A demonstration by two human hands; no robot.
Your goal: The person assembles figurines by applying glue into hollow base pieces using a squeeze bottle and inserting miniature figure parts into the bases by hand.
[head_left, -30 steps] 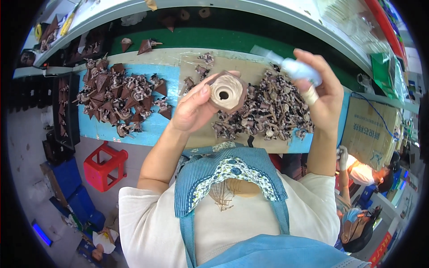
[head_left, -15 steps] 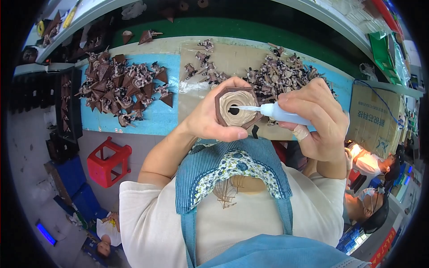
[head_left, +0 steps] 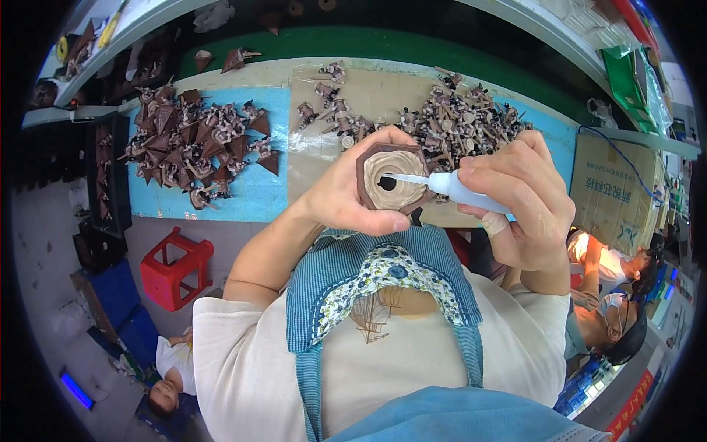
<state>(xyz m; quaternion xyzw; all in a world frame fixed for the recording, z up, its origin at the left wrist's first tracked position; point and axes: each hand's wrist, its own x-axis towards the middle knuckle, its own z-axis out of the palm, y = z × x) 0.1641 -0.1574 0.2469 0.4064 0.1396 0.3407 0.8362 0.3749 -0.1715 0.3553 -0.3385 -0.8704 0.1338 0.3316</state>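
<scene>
My left hand (head_left: 353, 195) is wrapped round a brown six-sided piece (head_left: 395, 158), with its beige ringed hollow and a dark hole in the middle facing up. In my right hand (head_left: 526, 202) I grip a small white squeeze bottle (head_left: 464, 191). Its thin clear nozzle points left into the hollow, and the tip is at the edge of the dark hole. Whether anything flows from the tip is too small to tell. A wrapping (head_left: 496, 222) covers part of a finger on my right hand.
Brown cone-shaped figurine parts (head_left: 191, 140) are heaped on the blue mat at left. More small figurine parts (head_left: 460, 121) lie piled beyond my hands. A cardboard box (head_left: 615, 191) stands at right, a red stool (head_left: 175, 269) at left. Other people sit at lower right and lower left.
The nozzle tip has shifted very slightly within the hollow. Both hands keep their grips in nearly the same place, while the whole view has moved a little.
</scene>
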